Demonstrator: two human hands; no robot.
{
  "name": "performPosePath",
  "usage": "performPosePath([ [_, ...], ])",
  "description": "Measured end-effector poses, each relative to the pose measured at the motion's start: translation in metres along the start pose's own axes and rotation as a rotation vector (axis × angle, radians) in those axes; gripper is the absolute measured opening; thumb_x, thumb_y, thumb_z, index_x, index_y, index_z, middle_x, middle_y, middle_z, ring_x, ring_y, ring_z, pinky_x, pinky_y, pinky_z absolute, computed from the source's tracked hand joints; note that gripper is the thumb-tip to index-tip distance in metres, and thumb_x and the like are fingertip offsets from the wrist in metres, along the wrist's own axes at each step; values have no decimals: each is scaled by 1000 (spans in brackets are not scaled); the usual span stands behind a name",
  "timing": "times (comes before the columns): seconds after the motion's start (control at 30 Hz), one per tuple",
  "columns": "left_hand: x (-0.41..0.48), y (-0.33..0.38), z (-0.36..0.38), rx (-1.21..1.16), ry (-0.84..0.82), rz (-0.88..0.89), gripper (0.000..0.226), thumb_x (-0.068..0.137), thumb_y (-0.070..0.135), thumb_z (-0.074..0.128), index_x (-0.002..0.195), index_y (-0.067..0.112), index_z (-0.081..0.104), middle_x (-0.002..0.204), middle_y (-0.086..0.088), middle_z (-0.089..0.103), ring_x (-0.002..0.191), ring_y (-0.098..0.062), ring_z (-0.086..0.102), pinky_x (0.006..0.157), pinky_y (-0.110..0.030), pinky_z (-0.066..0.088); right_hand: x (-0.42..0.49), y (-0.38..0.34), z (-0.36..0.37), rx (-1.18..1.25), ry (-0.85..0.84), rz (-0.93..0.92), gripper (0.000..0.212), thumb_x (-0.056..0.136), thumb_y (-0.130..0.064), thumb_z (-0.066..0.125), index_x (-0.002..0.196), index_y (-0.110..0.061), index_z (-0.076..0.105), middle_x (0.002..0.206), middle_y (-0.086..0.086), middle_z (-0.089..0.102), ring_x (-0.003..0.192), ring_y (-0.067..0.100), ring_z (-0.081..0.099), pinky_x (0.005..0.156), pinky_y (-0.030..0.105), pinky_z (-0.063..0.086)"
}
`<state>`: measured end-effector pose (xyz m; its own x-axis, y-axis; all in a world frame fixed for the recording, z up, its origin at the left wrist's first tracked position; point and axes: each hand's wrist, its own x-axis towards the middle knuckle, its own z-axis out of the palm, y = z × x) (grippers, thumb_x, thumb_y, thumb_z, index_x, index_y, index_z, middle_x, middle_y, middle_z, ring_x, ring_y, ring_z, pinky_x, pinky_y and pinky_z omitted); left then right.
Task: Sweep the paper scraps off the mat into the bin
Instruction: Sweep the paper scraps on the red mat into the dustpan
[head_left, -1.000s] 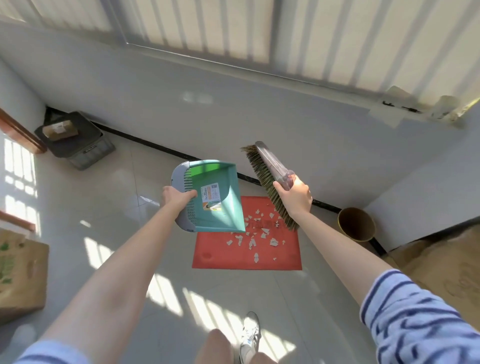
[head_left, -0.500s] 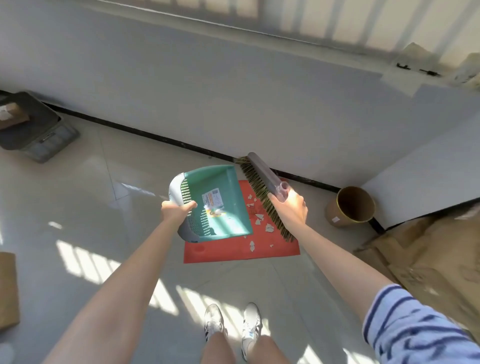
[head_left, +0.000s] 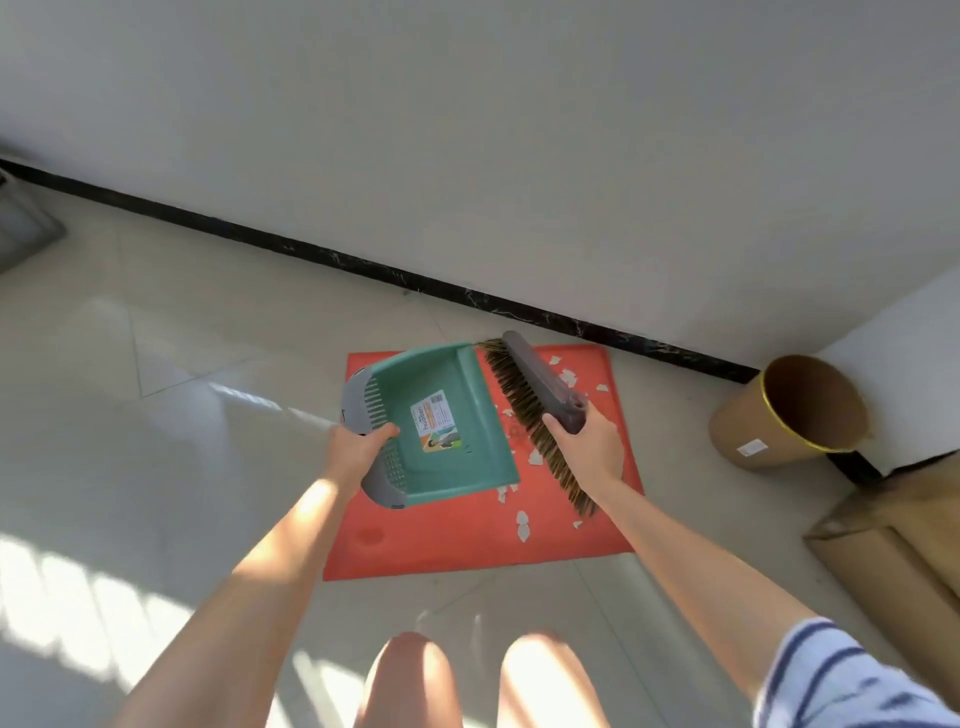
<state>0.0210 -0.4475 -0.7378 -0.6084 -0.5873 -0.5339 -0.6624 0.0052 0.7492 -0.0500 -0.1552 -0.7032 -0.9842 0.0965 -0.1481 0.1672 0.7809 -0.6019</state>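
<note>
Pale floor tiles carried our red mat beside the wall. Our left hand had its fingers clamped on the green dustpan; our right hand gripped the brush. Paper scraps lay on the mat, with the brown bin well apart at right.

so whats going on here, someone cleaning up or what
A person is about to sweep up. The left hand holds a green dustpan and the right hand grips a hand brush, both over a red mat on the tiled floor. White paper scraps are scattered on the mat, and none show in the dustpan. A brown bin sits to the right near the wall, tipped toward the camera, with nothing visible in the part of its inside that shows.
</note>
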Motion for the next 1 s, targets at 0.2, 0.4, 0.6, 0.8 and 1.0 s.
performPosePath([
  [0.2,96,-103,50,-11,28,56,46,56,38,85,95,18,69,91,-1,73,82,-22,68,75,-40,57,34,84,136,31,20,-65,52,85,-50,66,126,-19,58,97,0,72,85,20,68,62,30,55],
  [0.4,147,-172,81,-66,48,125,36,72,22,83,103,14,67,92,-3,67,77,-17,61,59,-25,45,41,142,232,75,66,-114,47,85,-49,65,123,-23,59,84,-6,68,68,15,62,49,26,48],
  [0.6,157,-208,87,-104,72,188,39,71,16,85,105,14,64,96,-4,67,83,-20,61,67,-26,46,31,165,259,171,120,-88,48,86,-45,67,124,-18,59,75,-16,53,61,3,49,46,16,36],
  [0.8,161,-248,83,-114,115,149,49,67,24,88,106,9,63,102,-5,68,91,-24,63,78,-34,50,60,215,219,158,255,-70,41,89,-38,66,123,-17,58,86,-6,66,57,11,60,44,20,39],
  [1.0,185,-261,54,-58,214,142,84,48,47,90,115,5,62,106,-14,70,95,-34,67,84,-51,57,109,309,177,-86,379,16,27,93,-32,58,110,-11,57,94,14,70,82,36,65,63,36,46],
])
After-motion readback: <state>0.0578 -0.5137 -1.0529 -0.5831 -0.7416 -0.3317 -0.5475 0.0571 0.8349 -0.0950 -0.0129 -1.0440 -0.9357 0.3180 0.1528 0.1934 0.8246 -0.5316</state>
